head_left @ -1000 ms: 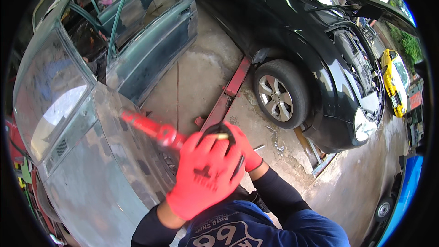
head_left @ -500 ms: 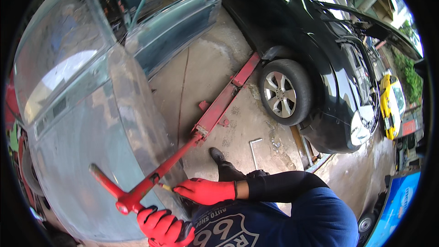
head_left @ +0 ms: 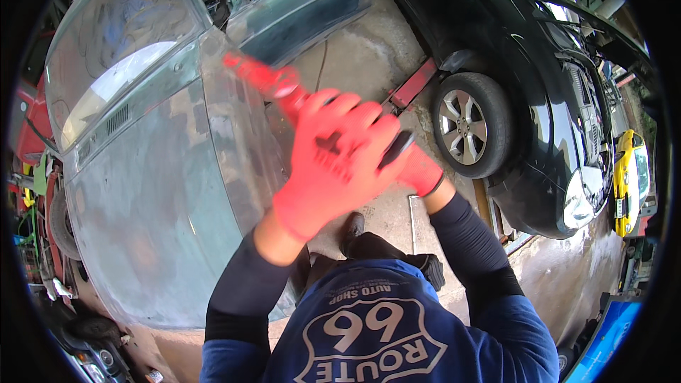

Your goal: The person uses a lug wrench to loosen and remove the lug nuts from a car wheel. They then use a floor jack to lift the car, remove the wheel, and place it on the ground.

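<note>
The left hand in a bright red glove [head_left: 339, 163] curls around a red metal bar [head_left: 261, 78], which pokes up toward the patchy green metal car [head_left: 149, 206]. The right hand in a red glove [head_left: 420, 170] is mostly hidden behind, so I can't tell its grip.

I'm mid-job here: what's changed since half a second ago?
The red handle has swung from low left up and rightward. The left hand, closed on it, rose with it. The right hand moved up and right from beside the shaft to the left hand; its grip is mostly hidden. The black car, open green door and bent metal rod stayed put.
</note>
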`<state>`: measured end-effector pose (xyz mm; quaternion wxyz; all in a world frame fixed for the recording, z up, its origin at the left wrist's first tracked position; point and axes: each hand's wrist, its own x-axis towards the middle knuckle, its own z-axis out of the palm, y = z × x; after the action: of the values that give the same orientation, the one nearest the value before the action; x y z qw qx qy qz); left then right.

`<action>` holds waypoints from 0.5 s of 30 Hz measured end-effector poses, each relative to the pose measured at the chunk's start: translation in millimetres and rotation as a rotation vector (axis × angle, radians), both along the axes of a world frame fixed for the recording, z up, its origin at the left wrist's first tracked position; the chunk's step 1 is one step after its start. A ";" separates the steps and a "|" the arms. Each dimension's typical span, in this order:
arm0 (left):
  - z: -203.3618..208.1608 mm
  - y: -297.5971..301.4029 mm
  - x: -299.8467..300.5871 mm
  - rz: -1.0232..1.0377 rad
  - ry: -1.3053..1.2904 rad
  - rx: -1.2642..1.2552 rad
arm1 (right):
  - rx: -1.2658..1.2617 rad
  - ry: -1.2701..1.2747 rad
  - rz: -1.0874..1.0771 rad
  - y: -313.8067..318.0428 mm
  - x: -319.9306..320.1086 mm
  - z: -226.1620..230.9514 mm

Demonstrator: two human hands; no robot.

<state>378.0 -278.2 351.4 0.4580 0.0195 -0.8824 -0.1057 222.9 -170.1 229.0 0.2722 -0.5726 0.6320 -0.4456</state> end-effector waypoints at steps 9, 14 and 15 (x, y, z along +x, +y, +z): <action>-7.3 32.0 -137.4 0.034 -0.098 -0.095 | -0.121 0.040 -0.207 27.2 -84.5 8.5; -7.2 27.4 -138.4 0.051 -0.042 -0.104 | -0.136 0.132 -0.277 16.0 -72.9 3.8; -3.1 24.1 -133.7 0.060 -0.084 -0.110 | -0.132 0.082 -0.286 13.3 -69.7 15.7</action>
<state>244.4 -254.1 348.3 0.4238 0.0251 -0.9044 -0.0426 153.2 -156.7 244.8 0.1416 -0.5111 0.6872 -0.4965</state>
